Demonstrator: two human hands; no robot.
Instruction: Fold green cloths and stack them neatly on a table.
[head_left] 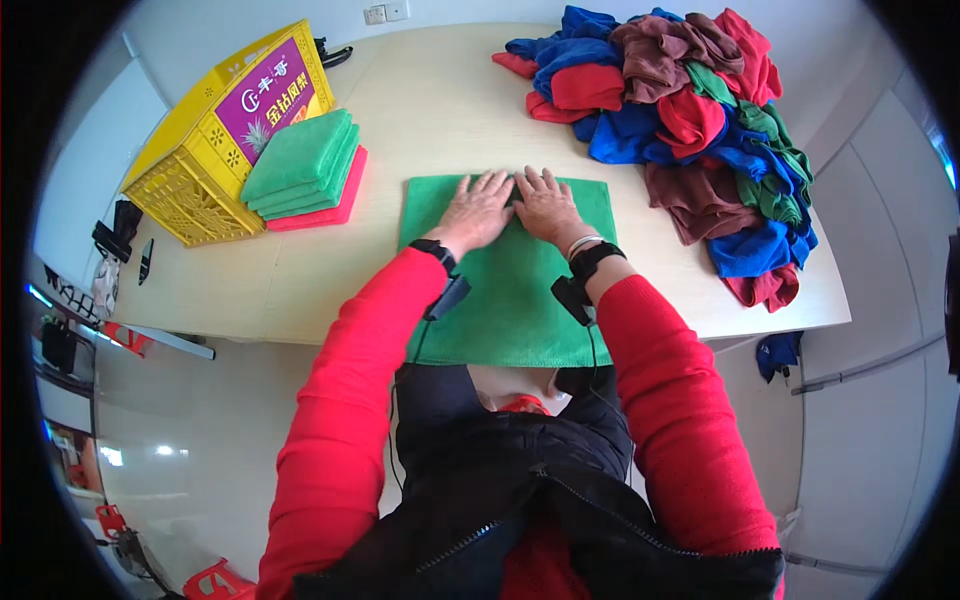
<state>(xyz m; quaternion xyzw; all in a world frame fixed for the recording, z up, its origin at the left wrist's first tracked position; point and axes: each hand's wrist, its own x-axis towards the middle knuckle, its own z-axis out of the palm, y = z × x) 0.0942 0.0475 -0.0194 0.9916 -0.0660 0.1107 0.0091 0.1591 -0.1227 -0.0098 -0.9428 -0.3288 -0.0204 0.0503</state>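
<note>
A green towel (500, 290) lies spread flat on the table in front of me, its near edge reaching the table's front edge. Both palms rest on its far part. My left hand (478, 211) is flat with its fingers stretched forward and to the right. Close beside it, my right hand (549, 208) lies flat too, fingers pointing away from me. The two hands nearly meet at the fingertips and thumbs. Neither one grips the cloth. Each wrist wears a dark band with a small black device (572, 300) on it.
At the left, folded green towels (300, 165) lie stacked on a folded red towel (345, 205), against a yellow plastic crate (190, 195). A heap of crumpled blue, red, brown and green towels (690, 120) covers the right of the pale table (430, 90). A small knife-like object (146, 260) lies far left.
</note>
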